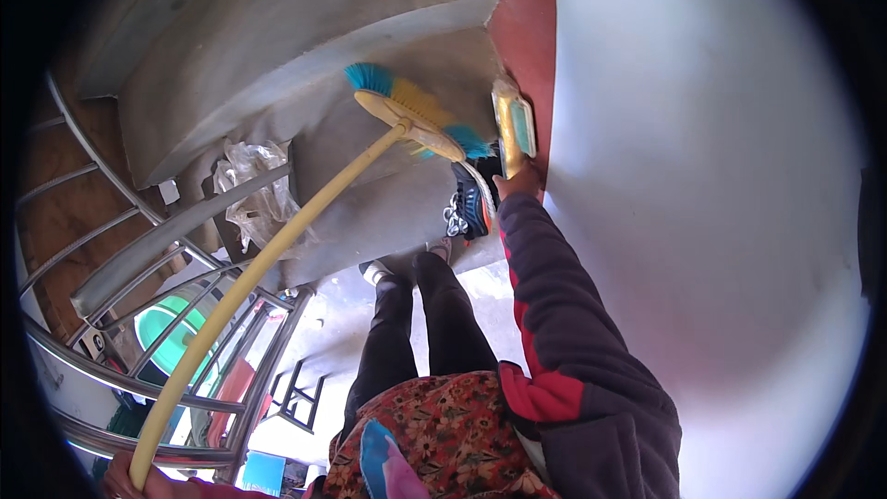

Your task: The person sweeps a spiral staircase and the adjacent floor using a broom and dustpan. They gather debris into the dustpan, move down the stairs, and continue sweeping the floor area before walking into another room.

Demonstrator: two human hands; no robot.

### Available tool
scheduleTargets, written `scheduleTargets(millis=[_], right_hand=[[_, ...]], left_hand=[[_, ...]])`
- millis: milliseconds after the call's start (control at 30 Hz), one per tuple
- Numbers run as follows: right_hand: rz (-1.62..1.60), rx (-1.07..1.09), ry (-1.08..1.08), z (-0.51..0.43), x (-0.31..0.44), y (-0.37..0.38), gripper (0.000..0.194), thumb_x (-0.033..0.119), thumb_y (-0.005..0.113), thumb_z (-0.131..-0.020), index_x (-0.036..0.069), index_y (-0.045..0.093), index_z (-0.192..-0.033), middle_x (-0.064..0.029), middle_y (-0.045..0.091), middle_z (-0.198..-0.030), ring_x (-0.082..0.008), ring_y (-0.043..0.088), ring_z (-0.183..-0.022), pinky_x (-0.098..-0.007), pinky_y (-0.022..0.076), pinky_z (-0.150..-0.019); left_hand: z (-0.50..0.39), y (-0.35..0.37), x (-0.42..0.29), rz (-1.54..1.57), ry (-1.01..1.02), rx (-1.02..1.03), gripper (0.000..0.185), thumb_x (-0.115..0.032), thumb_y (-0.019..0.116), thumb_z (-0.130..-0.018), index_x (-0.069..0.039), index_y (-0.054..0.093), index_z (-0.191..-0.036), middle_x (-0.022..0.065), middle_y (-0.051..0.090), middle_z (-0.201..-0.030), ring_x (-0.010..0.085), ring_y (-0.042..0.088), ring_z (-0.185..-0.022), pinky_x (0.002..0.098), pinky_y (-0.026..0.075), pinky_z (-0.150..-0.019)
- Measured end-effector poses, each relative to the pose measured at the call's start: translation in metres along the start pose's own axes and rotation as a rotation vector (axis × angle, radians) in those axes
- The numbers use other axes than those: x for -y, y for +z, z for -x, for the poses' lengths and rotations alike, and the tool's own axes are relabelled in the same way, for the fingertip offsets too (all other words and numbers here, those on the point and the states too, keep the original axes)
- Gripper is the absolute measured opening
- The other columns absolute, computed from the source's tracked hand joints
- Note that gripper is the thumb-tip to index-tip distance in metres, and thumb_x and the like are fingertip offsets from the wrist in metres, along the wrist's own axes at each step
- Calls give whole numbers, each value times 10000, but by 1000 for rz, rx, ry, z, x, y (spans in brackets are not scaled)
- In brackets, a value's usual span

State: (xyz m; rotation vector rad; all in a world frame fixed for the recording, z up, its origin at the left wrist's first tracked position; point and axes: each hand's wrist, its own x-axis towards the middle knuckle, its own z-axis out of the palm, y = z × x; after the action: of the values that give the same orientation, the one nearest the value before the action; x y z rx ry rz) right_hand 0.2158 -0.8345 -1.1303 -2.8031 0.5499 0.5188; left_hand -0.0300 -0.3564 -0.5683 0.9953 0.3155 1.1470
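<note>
In the head view, my left hand (142,477) grips the lower end of a long yellow broom handle (277,249) at the bottom left. The broom head (409,118), with teal and yellow bristles, is over a concrete step. My right hand (520,181) reaches forward along the wall, its fingers around the near end of a yellow and green flat object (514,125) whose exact kind I cannot tell. Just left of that hand, a dark sneaker (468,204) with white laces rests on the step, partly beneath the bristles.
Curved concrete stairs (312,48) rise ahead, bordered by a red-banded white wall (693,152). On the left, a crumpled clear plastic bag (253,187) lies near a metal stair railing (132,201). Beyond the bars are a green basin (156,336) and a black metal frame (301,395).
</note>
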Motion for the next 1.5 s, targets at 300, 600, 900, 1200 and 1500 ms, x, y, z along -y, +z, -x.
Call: scheduleTargets(millis=[300,600,900,1200,1500], right_hand=[[-833,-186,96,-47,29,44,722,245,860,-662,-57,465,-1185,-226,571,-1159,-327,584,-1060,-391,471,-913],[-747,-261,39,-33,67,14,836,163,871,-628,-70,399,-1277,-241,533,-1207,-337,537,-1128,-386,415,-985],[-515,-174,-93,-47,81,-7,628,209,743,-638,-2,504,-1179,-243,558,-1159,-415,535,-1085,-443,427,-951],[-605,-330,-616,7,95,-95,550,111,771,-702,28,517,-1183,-128,575,-1028,-263,607,-929,-361,499,-801],[-408,-413,-668,-78,317,-243,757,183,743,-747,15,357,-1376,-221,462,-1343,-364,463,-1223,-432,380,-1022]], left_hand=[[3,-10,-4,-41,4,-131,238,-127,501,-830,-180,454,-604,-78,404,-419,35,423,-364,152,388,-397],[0,-15,-4,27,-68,-64,272,-171,478,-878,-201,437,-611,-82,411,-417,34,436,-361,157,401,-429],[-2,-17,-1,-68,11,-156,245,-172,480,-866,-195,434,-627,-79,393,-406,37,430,-362,165,404,-422],[-2,-25,-3,-116,130,-274,242,-175,509,-859,-158,446,-626,-58,428,-424,47,420,-364,175,391,-416],[29,-9,-9,52,-12,-106,132,-180,493,-836,-130,523,-718,-50,422,-464,56,403,-403,187,380,-477]])
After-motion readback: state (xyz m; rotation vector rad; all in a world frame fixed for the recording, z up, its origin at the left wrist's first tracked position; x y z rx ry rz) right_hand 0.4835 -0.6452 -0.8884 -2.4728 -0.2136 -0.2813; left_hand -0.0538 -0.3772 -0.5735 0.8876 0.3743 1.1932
